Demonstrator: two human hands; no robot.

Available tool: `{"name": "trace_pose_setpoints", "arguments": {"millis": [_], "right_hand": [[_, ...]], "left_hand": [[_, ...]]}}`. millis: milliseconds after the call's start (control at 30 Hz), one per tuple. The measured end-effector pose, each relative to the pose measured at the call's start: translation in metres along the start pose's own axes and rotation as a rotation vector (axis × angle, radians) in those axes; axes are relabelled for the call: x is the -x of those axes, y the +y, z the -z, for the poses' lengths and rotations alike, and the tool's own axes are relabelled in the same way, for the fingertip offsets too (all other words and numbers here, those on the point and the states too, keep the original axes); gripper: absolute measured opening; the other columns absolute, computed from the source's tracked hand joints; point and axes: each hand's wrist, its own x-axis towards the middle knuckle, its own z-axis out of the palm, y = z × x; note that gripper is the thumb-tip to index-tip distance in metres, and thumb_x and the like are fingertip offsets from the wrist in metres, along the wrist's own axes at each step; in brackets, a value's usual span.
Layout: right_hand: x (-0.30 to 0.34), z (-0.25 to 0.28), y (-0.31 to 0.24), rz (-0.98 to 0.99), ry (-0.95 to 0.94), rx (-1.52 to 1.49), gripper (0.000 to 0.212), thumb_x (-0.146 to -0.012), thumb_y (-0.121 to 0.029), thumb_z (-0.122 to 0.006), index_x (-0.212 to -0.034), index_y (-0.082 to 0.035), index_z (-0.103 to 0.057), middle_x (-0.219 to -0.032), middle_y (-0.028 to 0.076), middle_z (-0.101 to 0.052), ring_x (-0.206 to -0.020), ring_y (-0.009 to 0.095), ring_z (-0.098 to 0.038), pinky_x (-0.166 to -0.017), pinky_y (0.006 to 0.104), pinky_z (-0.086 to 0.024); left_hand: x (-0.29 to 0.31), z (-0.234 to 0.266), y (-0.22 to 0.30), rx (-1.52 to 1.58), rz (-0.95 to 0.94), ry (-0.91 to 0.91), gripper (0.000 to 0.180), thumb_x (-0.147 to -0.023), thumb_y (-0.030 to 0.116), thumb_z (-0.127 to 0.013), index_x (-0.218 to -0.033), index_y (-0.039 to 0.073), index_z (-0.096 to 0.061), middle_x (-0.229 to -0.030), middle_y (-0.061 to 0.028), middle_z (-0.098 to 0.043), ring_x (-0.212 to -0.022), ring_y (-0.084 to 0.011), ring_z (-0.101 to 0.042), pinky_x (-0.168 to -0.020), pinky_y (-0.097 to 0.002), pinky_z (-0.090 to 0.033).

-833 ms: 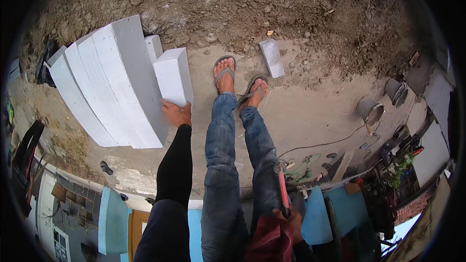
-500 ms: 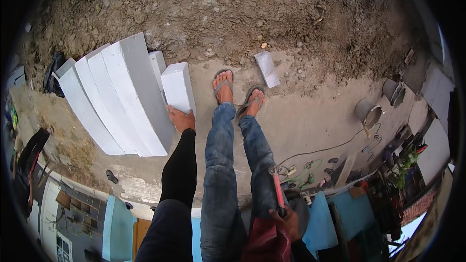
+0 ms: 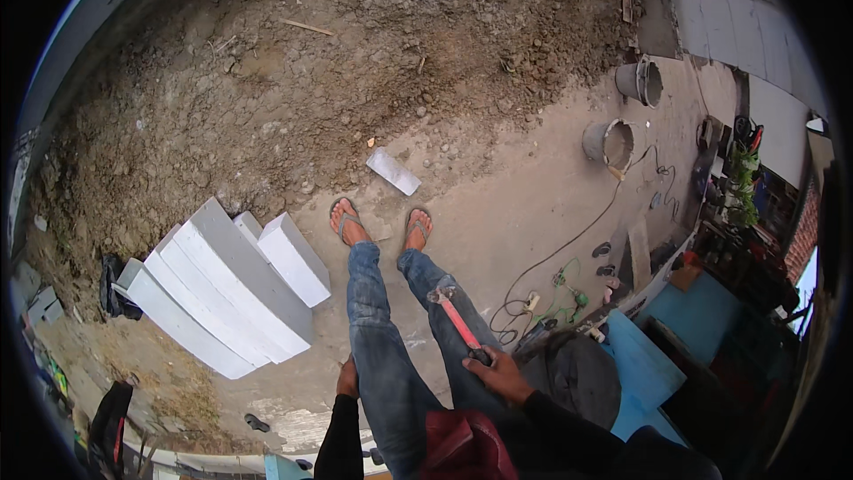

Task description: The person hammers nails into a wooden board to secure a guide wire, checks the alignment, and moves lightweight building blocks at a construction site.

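A hammer (image 3: 458, 320) with a red shaft, dark grip and dirt-caked head is in my right hand (image 3: 503, 377), whose fingers are wrapped round the grip. Its head points forward over my right shin. My left hand (image 3: 348, 379) hangs beside my left thigh, apart from the blocks; it appears empty, with fingers loosely extended and partly hidden. Left of my feet stand several large white blocks (image 3: 235, 280) in a row, with a smaller white block (image 3: 293, 258) against their right side. A single pale grey block (image 3: 393, 171) lies on the ground ahead of my feet.
Rough, cloddy soil (image 3: 293, 98) spreads ahead. Two mortar-stained buckets, one nearer (image 3: 609, 144) and one farther (image 3: 640, 82), lie tipped at the right. A dark cable (image 3: 569, 236) and a green cord (image 3: 560, 289) trail over the concrete. Blue sheets (image 3: 644, 364) stand at the lower right.
My left hand has let go of the smaller white block and drawn back beside my thigh. The hammer has come up and forward in my right hand. My view and stance have turned rightward.
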Motion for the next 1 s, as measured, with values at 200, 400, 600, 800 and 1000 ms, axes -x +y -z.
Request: {"name": "trace_pose_setpoints", "arguments": {"millis": [200,400,600,800,1000], "right_hand": [[0.007,0.073,0.021,0.191,-0.14,-0.248,0.065,-0.09,-0.041,-0.067,-0.139,-0.001,-0.049,-0.066,0.002,-0.055,-0.053,0.01,-0.052,-0.051,0.027,-0.043],[-0.013,0.177,0.053,0.151,-0.305,-0.374,0.067,-0.093,-0.03,-0.061,-0.145,0.002,-0.034,-0.065,0.002,-0.05,-0.051,0.012,-0.05,-0.044,0.0292,-0.041],[-0.105,0.254,0.122,0.197,-0.298,-0.737,0.056,-0.092,-0.031,-0.06,-0.13,0.004,-0.039,-0.07,0.006,-0.053,-0.053,0.014,-0.053,-0.046,0.03,-0.046],[-0.115,0.367,0.119,0.159,-0.001,-0.673,0.049,-0.089,-0.026,-0.058,-0.122,0.007,-0.043,-0.077,0.014,-0.062,-0.053,0.019,-0.061,-0.047,0.0347,-0.052],[-0.15,0.412,0.131,0.084,0.061,-1.002,0.041,-0.089,-0.024,-0.061,-0.115,0.004,-0.045,-0.075,0.01,-0.057,-0.052,0.018,-0.058,-0.044,0.0345,-0.05]], "left_hand": [[0.068,-0.046,0.046,-0.098,0.093,0.09,0.079,-0.095,0.058,-0.051,-0.141,-0.005,-0.043,-0.135,-0.0173,-0.056,-0.121,-0.0269,-0.057,-0.104,-0.0343,-0.044],[0.104,-0.147,0.1,-0.803,0.052,0.293,0.119,-0.072,0.061,-0.075,-0.149,-0.011,-0.02,-0.146,-0.0297,-0.041,-0.136,-0.0358,-0.042,-0.111,-0.0365,-0.035],[0.088,-0.275,0.126,-1.392,-0.159,0.257,0.098,-0.074,0.055,-0.075,-0.146,0.001,-0.036,-0.145,-0.0326,-0.04,-0.136,-0.0412,-0.04,-0.112,-0.0409,-0.035],[0.058,-0.403,0.211,-1.559,-0.513,0.068,0.06,-0.083,0.044,-0.07,-0.133,0.013,-0.058,-0.136,-0.0309,-0.05,-0.13,-0.0451,-0.045,-0.11,-0.0428,-0.038],[0.074,-0.567,0.293,-1.412,-0.609,0.312,0.04,-0.083,0.041,-0.073,-0.08,0.001,-0.073,-0.067,-0.0162,-0.068,-0.061,-0.0222,-0.064,-0.063,-0.0379,-0.048]]}}
